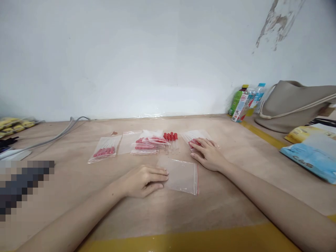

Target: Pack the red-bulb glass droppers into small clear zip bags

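Note:
My left hand point(147, 180) lies on the table with its fingers stretched out, the tips at the left edge of a flat, clear zip bag point(181, 175) with a red seal line. My right hand point(208, 154) rests with fingers spread on a filled zip bag point(195, 134) of red-bulbed droppers, partly covering it. Between the hands and farther back, several loose droppers point(172, 140) lie side by side, red bulbs away from me. Left of them is a pile of filled zip bags point(145, 145). Another bag of droppers point(105, 148) lies apart at the left.
Bottles point(240, 103) and a grey bag point(291, 103) stand at the back right against the wall. Blue and yellow packages point(312, 154) lie at the right. A grey cable point(63, 132) and yellow packets point(15, 125) are at the left. Yellow tape point(168, 241) runs along the front.

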### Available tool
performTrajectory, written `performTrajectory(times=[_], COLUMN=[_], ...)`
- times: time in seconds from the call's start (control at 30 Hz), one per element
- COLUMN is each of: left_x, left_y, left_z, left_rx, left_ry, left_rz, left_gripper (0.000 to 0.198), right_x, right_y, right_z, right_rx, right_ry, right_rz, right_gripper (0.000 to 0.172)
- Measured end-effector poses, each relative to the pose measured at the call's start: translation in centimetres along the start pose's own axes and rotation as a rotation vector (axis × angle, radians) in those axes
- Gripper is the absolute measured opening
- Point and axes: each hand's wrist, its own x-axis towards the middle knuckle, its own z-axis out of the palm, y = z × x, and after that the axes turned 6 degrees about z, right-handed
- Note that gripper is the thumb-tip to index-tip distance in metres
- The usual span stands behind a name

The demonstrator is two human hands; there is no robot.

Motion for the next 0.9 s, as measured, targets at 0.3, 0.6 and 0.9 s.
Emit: performTrajectory(times=[0.3, 0.6, 0.9], left_x=[-0.1, 0.6, 1.0], left_y=[-0.3, 0.5, 1.0], left_z=[0.5, 0.6, 0.5], left_rx=[0.014, 0.079, 0.109], left_ry=[0.074, -0.073, -0.06], left_rz=[-0.158, -0.263, -0.226], left_gripper=[0.039, 0.049, 0.044], right_x=[0.0, 2.9, 10.2], right_y=[0.2, -2.7, -5.8], right_z=[0.3, -0.2, 3.0], right_rx=[-0.089, 0.114, 0.219], right_ry=[-0.001, 0.07, -0.089], right_rz=[0.19, 0.093, 0.399], right_gripper=[0.043, 0.026, 0.019])
